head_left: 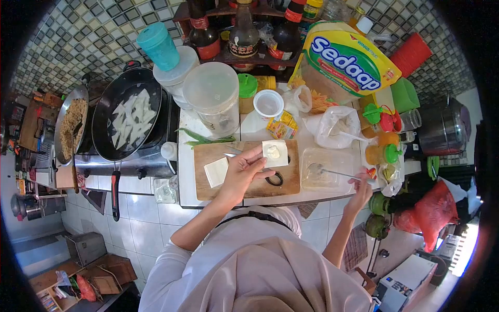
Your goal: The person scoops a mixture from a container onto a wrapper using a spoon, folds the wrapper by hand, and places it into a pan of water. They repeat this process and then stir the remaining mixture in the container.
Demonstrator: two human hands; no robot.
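My left hand (244,174) pinches a small square wrapper (266,158) with a pale dab of filling (273,152) on it. It is held over a wooden cutting board (249,192). A stack of square wrappers (216,172) lies on the board to the left of that hand. Scissors (275,179) with black handles rest there too, partly covered by the hand. My right hand (360,188) grips a metal spoon (338,172) by its handle end. The spoon's bowl is inside a clear plastic container (327,188) to the right of the board.
A black pan (99,127) with white pieces sits on the stove at left, beside a pan of brown food (74,122). Behind the board stand a large clear tub (210,99), a white cup (268,104) and a yellow Sedaap pouch (343,57). An open plastic bag (338,127) is behind the container.
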